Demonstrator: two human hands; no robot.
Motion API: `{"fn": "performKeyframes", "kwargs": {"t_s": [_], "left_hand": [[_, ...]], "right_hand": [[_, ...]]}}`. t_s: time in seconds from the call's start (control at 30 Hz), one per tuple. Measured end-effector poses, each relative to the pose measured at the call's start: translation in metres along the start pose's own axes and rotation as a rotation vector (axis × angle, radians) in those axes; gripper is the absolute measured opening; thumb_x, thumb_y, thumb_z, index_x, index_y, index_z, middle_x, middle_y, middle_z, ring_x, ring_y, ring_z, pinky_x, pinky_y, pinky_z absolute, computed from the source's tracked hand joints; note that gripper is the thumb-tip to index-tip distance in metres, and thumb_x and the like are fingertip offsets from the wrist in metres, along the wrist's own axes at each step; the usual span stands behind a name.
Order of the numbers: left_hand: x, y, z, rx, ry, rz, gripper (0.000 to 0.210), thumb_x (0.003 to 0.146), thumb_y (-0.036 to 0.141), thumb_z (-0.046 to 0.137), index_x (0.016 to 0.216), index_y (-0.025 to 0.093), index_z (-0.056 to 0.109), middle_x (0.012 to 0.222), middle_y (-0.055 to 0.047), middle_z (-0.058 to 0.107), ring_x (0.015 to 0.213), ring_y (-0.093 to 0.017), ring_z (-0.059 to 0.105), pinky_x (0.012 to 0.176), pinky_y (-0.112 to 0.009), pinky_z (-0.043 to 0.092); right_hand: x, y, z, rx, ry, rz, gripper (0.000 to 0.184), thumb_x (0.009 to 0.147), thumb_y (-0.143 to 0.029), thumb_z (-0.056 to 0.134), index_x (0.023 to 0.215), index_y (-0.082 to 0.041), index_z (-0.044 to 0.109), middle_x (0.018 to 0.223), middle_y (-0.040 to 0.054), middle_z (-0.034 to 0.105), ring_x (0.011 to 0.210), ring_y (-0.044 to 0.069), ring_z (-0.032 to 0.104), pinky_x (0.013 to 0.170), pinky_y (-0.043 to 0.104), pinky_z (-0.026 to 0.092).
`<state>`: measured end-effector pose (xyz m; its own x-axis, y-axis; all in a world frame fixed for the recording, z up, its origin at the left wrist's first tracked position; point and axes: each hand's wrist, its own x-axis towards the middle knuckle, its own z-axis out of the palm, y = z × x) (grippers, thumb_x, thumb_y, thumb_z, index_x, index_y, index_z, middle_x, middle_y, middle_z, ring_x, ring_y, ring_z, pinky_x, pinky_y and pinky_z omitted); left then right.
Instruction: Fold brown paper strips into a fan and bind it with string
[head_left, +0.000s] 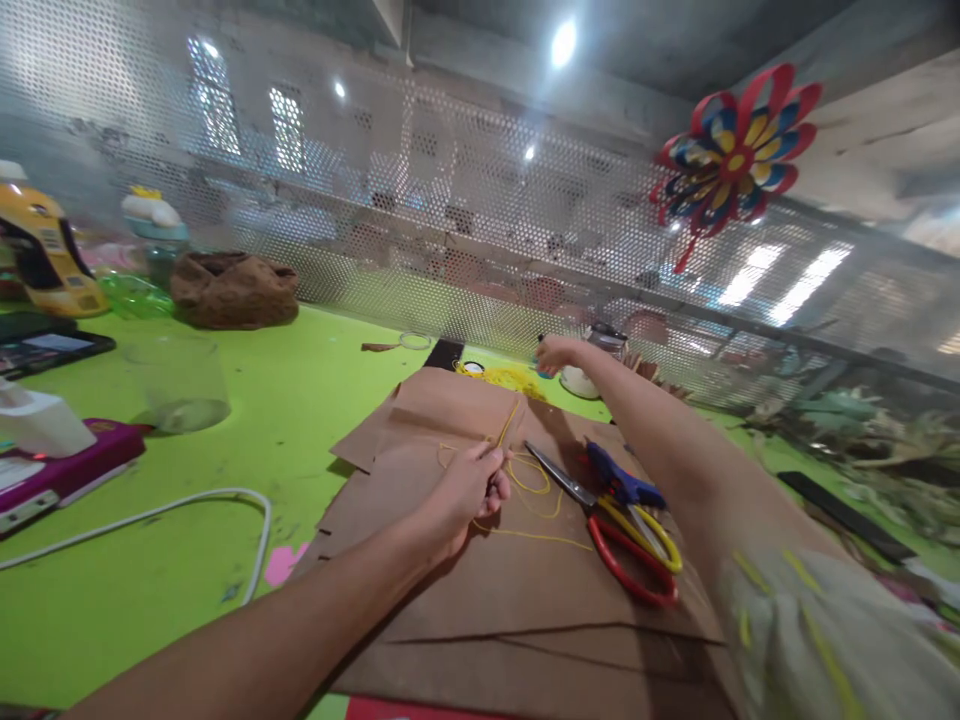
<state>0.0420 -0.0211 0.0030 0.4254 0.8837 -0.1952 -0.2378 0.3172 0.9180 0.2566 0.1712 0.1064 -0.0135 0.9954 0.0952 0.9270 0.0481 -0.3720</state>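
Note:
My left hand (476, 490) is closed over brown cardboard, pinching yellow thread (507, 424) whose end points up and away. Loops of that thread lie on the cardboard (442, 590) to the right of the fingers. My right hand (562, 352) reaches far across the table, its fingers curled down at a small blue thing that I cannot make out. Just left of it is a pile of yellow thread (514, 378). Scissors with red and yellow handles (637, 550) lie on the cardboard under my right arm, with a blue-handled tool (626, 482) partly across them.
A clear cup (180, 390), a purple power strip (82, 465) and a white cable (225, 493) occupy the left of the green table. Behind them sit a brown cloth pouch (234, 290) and a yellow bottle (45, 245). Perforated metal mesh (480, 210) borders the far edge.

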Motion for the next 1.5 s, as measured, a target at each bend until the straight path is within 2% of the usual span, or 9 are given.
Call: {"fn": "performKeyframes", "kwargs": {"t_s": [0.3,0.53,0.67,0.8,0.93,1.07,1.17,1.27,1.5], "left_hand": [[0.002,0.002,-0.001,0.035,-0.016,0.053,0.021,0.089,0.028,0.043,0.096,0.012,0.054,0.054,0.003,0.048,0.037,-0.004,0.033,0.037,-0.016,0.015],[0.005,0.001,-0.001,0.089,-0.028,0.103,0.021,0.086,0.028,0.046,0.094,0.012,0.056,0.052,0.004,0.045,0.036,-0.004,0.03,0.038,-0.016,0.016],[0.001,0.003,0.001,0.133,-0.031,0.152,0.02,0.087,0.026,0.044,0.094,0.011,0.056,0.051,0.005,0.043,0.036,-0.003,0.028,0.039,-0.017,0.015],[-0.002,0.004,0.0,0.159,0.003,0.169,0.022,0.088,0.029,0.044,0.096,0.011,0.054,0.053,0.005,0.044,0.038,-0.003,0.028,0.039,-0.017,0.014],[-0.002,0.003,-0.001,0.17,0.001,0.189,0.022,0.087,0.033,0.046,0.094,0.013,0.053,0.055,0.004,0.048,0.039,-0.004,0.03,0.04,-0.016,0.016],[-0.004,0.001,0.002,0.208,-0.019,0.24,0.023,0.086,0.036,0.047,0.092,0.015,0.051,0.056,0.003,0.049,0.04,-0.004,0.032,0.04,-0.017,0.019],[-0.008,0.001,0.006,0.223,-0.018,0.239,0.022,0.086,0.038,0.046,0.085,0.016,0.05,0.055,0.003,0.05,0.04,-0.005,0.032,0.041,-0.018,0.021],[-0.011,0.002,0.009,0.226,-0.015,0.235,0.024,0.084,0.04,0.048,0.083,0.016,0.049,0.054,0.004,0.05,0.041,-0.005,0.033,0.041,-0.018,0.022],[-0.015,0.003,0.012,0.167,-0.084,0.106,0.031,0.085,0.039,0.046,0.099,0.012,0.054,0.055,0.004,0.049,0.041,-0.005,0.03,0.042,-0.017,0.019]], "right_hand": [[-0.117,0.084,-0.043,-0.144,0.047,0.062,0.02,0.072,-0.013,0.059,0.086,-0.014,0.073,0.076,0.0073,0.071,0.081,0.025,0.064,0.075,0.033,0.048],[-0.229,0.11,0.015,-0.277,-0.151,-0.236,0.036,0.066,-0.016,0.059,0.099,-0.021,0.069,0.102,0.0071,0.069,0.096,0.026,0.06,0.087,0.032,0.045],[-0.231,0.111,0.041,-0.294,-0.049,-0.245,0.034,0.07,-0.016,0.055,0.102,-0.013,0.066,0.103,0.0156,0.065,0.098,0.029,0.057,0.088,0.038,0.044],[-0.226,0.119,0.036,-0.197,0.068,-0.265,0.035,0.071,-0.02,0.056,0.105,-0.017,0.066,0.105,0.0139,0.064,0.1,0.03,0.057,0.089,0.041,0.044],[-0.233,0.121,0.019,0.212,0.219,-0.116,0.032,0.076,-0.033,0.059,0.104,-0.022,0.066,0.106,0.0103,0.067,0.095,0.029,0.062,0.084,0.04,0.049],[-0.251,0.089,0.015,0.727,0.109,-0.1,0.037,0.085,-0.05,0.05,0.104,-0.022,0.067,0.104,0.0117,0.069,0.092,0.027,0.066,0.079,0.037,0.053],[-0.267,0.052,0.024,0.635,-0.013,-0.122,0.043,0.084,-0.056,0.05,0.095,-0.021,0.071,0.095,0.0109,0.071,0.083,0.025,0.066,0.072,0.035,0.054],[-0.279,0.027,0.038,0.448,0.095,-0.161,0.045,0.087,-0.054,0.045,0.092,-0.019,0.072,0.09,0.0084,0.071,0.086,0.026,0.064,0.078,0.037,0.052],[-0.285,0.028,0.063,0.411,0.185,-0.122,0.04,0.088,-0.049,0.046,0.093,-0.018,0.072,0.087,0.0078,0.073,0.085,0.025,0.066,0.079,0.034,0.052]]}}
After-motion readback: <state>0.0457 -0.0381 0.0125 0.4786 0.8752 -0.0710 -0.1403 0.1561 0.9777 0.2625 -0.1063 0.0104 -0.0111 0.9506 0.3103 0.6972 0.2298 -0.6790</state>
